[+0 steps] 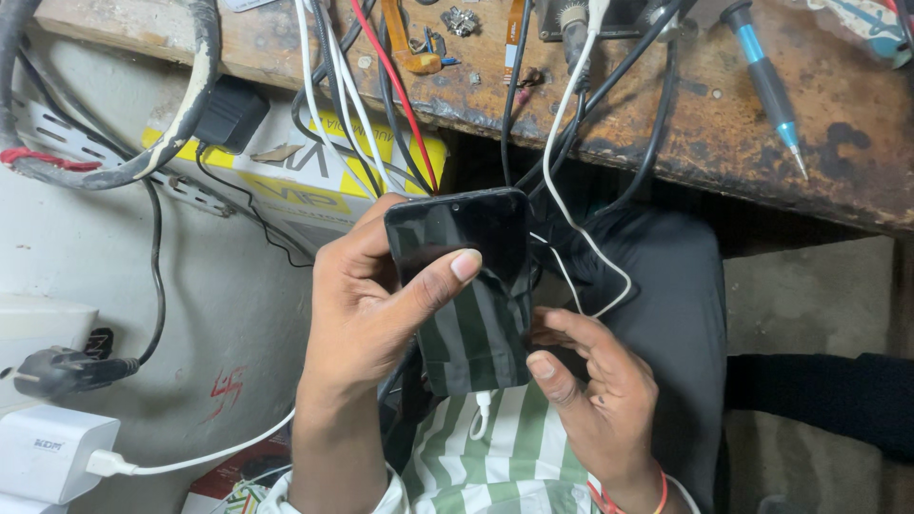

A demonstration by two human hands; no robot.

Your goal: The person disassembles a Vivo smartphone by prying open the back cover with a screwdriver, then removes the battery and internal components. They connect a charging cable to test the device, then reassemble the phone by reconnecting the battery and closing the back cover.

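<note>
1. The wooden workbench [724, 124] runs along the top of the view. Its surface is worn, dark and stained, with a rough front edge.
2. Left of the phone [466, 286], a pale wall holds a white charger block [43, 452] with a white cable [205, 457], and above that a black plug [52, 371].
3. Above the phone and to its left, a thick black hose [181, 105] bends down from the bench edge, and a black adapter [230, 112] sits beside a yellow and white box [295, 181].
4. Directly above the phone, many wires [381, 105] in white, black and red hang over the bench edge.
5. Above the phone and far to its right, a blue-handled screwdriver [766, 86] lies on the bench with its tip pointing down.
6. The left hand [367, 314] grasps the phone: the fingers wrap behind its left edge and the thumb presses across the dark screen.
7. The phone is a black smartphone, held upright over the lap, below the bench edge. Its screen is off and reflects the green and white striped shirt [495, 457].
8. A white charging lead [483, 414] hangs just below the bottom end of the phone; I cannot tell whether it is plugged in.
9. The right hand [595, 395] is half open at the lower right corner of the phone. Its thumb tip touches that corner, and the fingers are loosely curled and hold nothing.
</note>
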